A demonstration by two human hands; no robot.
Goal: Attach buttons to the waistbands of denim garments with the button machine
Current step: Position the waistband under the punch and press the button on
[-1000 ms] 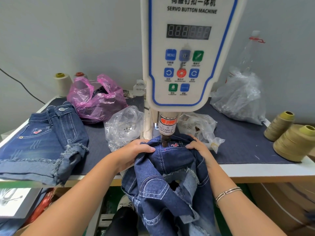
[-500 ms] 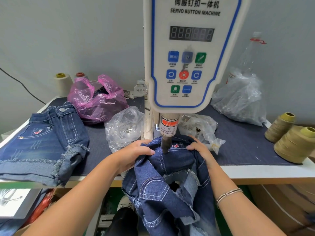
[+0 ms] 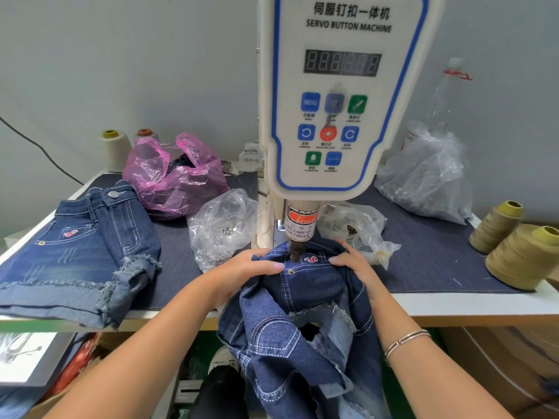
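Both hands grip the denim shorts (image 3: 305,300) at the waistband: the left hand (image 3: 242,273) and the right hand (image 3: 352,263) each bunch cloth on one side of the machine's punch (image 3: 295,251). The punch tip touches the waistband. The shorts hang over the table (image 3: 453,306) edge under the button machine (image 3: 338,95). A second pair of shorts (image 3: 75,252) lies on the left.

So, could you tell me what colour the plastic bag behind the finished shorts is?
Translucent pink bag, seen in the head view.

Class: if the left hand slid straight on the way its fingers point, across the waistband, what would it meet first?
Probably the machine's punch head, which sits on the denim shorts just beyond the left hand; depth is uncertain.
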